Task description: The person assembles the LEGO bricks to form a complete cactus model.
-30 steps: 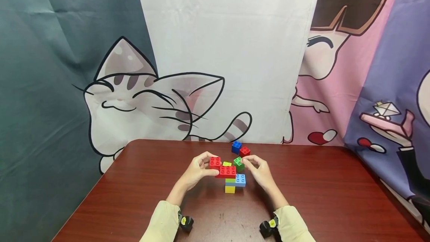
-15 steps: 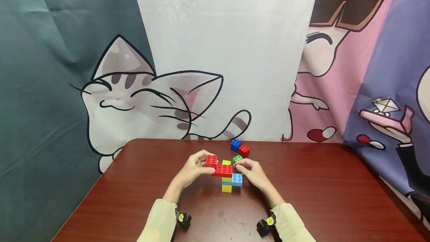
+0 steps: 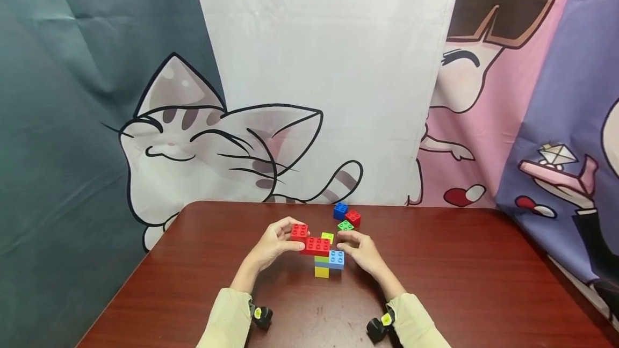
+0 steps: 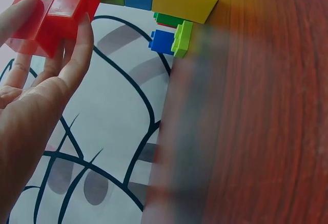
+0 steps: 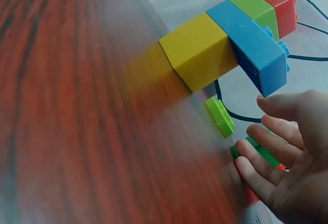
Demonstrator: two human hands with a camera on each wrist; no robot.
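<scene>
A small tower stands on the table: a yellow brick [image 5: 197, 52] at the bottom, then a light blue brick [image 5: 251, 44] jutting right, a lime green brick [image 5: 256, 11] and a long red brick [image 3: 317, 246]. On the long brick's left end sits a square red brick [image 3: 299, 231]. My left hand [image 3: 272, 244] grips the red bricks at that end, thumb in front and fingers behind. My right hand [image 3: 361, 250], fingers loosely bent and holding nothing, is just right of the tower, its thumb near the light blue brick. Behind the tower lies a thin lime piece [image 5: 220, 117].
Farther back on the brown table [image 3: 193, 283] are a green brick [image 3: 345, 225], a red brick [image 3: 353, 218] and a dark blue brick [image 3: 340, 210], close together near the far edge. A printed cloth [image 3: 329, 69] hangs behind the table.
The right hand has let go of the green brick, which now lies farther back, and has come left and nearer the tower. The left hand and the tower have shifted slightly left.
</scene>
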